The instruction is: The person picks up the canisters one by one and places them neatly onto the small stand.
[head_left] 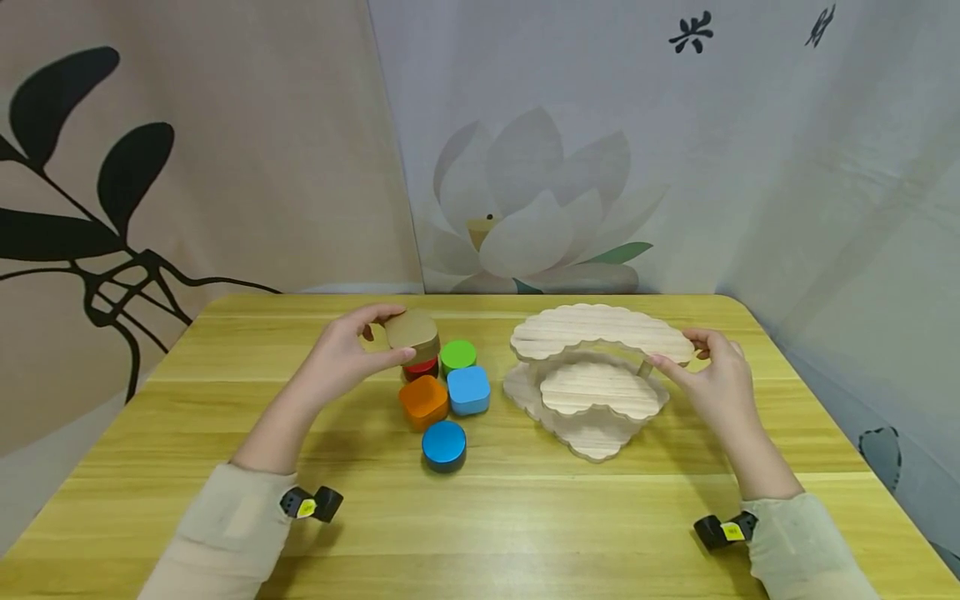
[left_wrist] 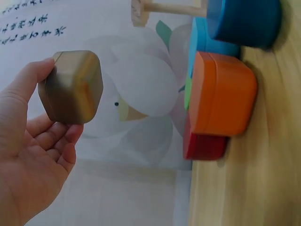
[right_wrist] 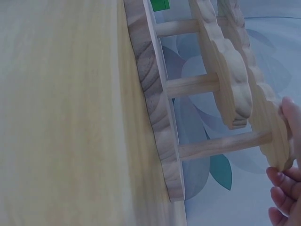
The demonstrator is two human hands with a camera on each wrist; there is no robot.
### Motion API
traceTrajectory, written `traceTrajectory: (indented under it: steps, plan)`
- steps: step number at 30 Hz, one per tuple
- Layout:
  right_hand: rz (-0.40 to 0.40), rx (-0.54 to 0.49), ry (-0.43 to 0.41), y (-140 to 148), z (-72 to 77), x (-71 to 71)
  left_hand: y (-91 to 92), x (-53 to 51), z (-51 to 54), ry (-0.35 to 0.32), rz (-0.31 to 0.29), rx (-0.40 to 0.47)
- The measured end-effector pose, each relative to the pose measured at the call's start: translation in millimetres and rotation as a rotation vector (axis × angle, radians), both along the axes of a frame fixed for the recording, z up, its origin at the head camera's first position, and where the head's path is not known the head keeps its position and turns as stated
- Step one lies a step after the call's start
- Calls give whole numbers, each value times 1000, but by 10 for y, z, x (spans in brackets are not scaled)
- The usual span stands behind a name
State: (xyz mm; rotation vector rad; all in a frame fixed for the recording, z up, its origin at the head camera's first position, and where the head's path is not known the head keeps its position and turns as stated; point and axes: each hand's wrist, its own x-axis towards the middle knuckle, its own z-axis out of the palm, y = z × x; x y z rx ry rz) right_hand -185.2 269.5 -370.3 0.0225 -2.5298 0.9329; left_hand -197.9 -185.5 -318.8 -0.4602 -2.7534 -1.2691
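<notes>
My left hand [head_left: 341,354] pinches a gold tin [head_left: 412,331] with rounded corners between thumb and fingers, held above the other tins. In the left wrist view the same gold tin [left_wrist: 73,87] is clear of the table. Below it, a red tin [head_left: 422,367] is partly hidden. My right hand [head_left: 716,375] grips the right end of the top tier of a wooden tiered stand [head_left: 592,327] with scalloped edges. Round posts [right_wrist: 225,143] join the stand's tiers in the right wrist view, where the fingertips of the right hand [right_wrist: 287,188] show on the upper board.
Grouped left of the stand are a green round tin [head_left: 458,357], a light blue tin [head_left: 468,390], an orange tin [head_left: 423,402] and a dark blue round tin [head_left: 444,446]. They stand on a wooden table [head_left: 570,533]. A printed curtain [head_left: 300,150] hangs behind.
</notes>
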Motion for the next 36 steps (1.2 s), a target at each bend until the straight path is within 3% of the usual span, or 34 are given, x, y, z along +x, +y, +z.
traceTrajectory:
  steps: [16, 25, 36]
  plan:
    - [-10, -10, -5, -8, -13, -15, 438, -104, 101, 70, -85, 124]
    - [-26, -23, -18, 0, -3, -1, 784, -130, 144, 65, -151, 137]
    - [-23, -25, -20, -2, -9, -3, 1172, -191, 221, 116, -234, 159]
